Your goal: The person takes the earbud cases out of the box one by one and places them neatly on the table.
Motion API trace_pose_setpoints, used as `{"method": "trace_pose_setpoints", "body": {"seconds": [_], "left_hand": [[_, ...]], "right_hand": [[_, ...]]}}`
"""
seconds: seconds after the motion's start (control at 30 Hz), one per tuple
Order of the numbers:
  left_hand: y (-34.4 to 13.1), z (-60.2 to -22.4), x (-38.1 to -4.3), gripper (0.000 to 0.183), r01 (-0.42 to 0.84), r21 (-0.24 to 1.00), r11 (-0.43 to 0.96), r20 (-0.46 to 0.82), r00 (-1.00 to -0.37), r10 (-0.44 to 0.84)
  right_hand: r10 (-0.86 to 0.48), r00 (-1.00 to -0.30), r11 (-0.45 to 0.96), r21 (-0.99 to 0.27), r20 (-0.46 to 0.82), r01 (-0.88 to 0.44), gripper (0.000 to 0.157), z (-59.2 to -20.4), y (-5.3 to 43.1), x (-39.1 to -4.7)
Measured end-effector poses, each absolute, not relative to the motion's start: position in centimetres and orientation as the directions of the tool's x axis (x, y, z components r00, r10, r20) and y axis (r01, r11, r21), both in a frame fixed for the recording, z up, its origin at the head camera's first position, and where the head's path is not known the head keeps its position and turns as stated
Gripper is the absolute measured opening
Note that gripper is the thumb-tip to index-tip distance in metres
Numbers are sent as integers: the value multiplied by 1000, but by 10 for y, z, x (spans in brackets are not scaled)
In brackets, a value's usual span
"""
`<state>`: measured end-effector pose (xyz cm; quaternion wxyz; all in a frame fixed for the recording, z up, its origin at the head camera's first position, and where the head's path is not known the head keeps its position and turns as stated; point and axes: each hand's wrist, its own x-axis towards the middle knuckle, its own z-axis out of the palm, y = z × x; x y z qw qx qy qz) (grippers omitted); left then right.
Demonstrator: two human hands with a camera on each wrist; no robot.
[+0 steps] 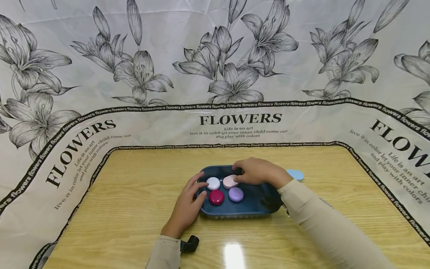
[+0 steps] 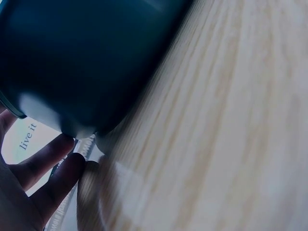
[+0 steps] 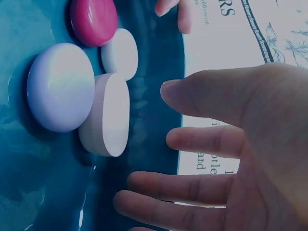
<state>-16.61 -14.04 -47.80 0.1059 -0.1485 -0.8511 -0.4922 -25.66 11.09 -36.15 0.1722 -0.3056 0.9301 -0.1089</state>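
A dark blue plastic basin (image 1: 250,207) sits on the table with several small rounded cases inside: white (image 1: 213,183), pale pink oval (image 1: 230,182), dark red (image 1: 216,197) and lilac (image 1: 236,194). At the basin's left end my left hand (image 1: 187,203) holds the rim, thumb reaching over it; the left wrist view has other fingers against the outer wall (image 2: 86,57). My right hand (image 1: 255,171) is over the basin's far side, beside the pale pink case. In the right wrist view its fingers are extended and spread, with a gap between them and the case (image 3: 115,115).
A light blue oval piece (image 1: 295,174) lies on the wooden table (image 1: 141,186), partly behind the right forearm. Flower-printed cloth (image 1: 235,127) borders the table at the back and sides. A black strap device (image 1: 190,244) is on the left wrist.
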Motion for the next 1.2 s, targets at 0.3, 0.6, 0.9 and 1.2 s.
{"method": "trace_pose_setpoints", "body": {"seconds": [0.3, 0.6, 0.9, 1.2], "left_hand": [[-142, -480, -164, 25, 344, 809, 478, 313, -938, 146], [-143, -482, -163, 25, 331, 814, 477, 300, -943, 142], [-142, -482, -164, 25, 365, 802, 472, 334, -930, 151], [-142, -480, -168, 25, 356, 801, 481, 323, -934, 153]], "right_hand": [[-612, -739, 790, -261, -283, -554, 45, -360, 99, -255], [-603, -723, 796, -200, -337, -572, 47, -362, 82, -257], [-577, -746, 812, -131, -333, -569, 43, -366, 76, -257], [-564, -753, 818, -106, -340, -565, 44, -367, 71, -254]]}}
